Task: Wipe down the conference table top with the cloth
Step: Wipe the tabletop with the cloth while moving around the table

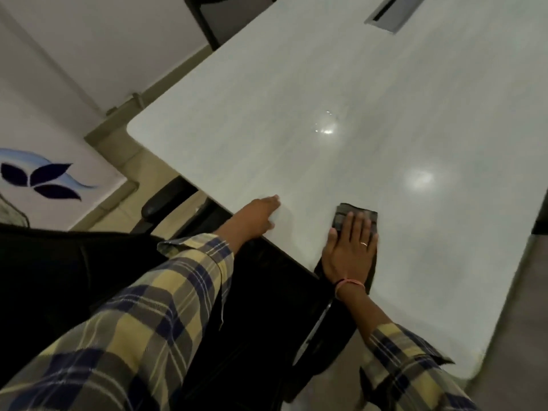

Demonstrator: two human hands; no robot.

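On the near edge of a pale conference table (370,120), a person's right hand (350,247) lies flat, fingers straight and spread, pressing a dark folded cloth (353,211) to the surface; the cloth shows beyond the fingertips and beneath the palm. Just to its left, the left hand (261,213) rests at the table's edge, fingers extended and holding nothing. Both arms wear plaid sleeves (166,298). Far beyond the right hand, a grey cable hatch (393,13) sits in the tabletop. Dark chairs (166,200) stand left of the left hand.
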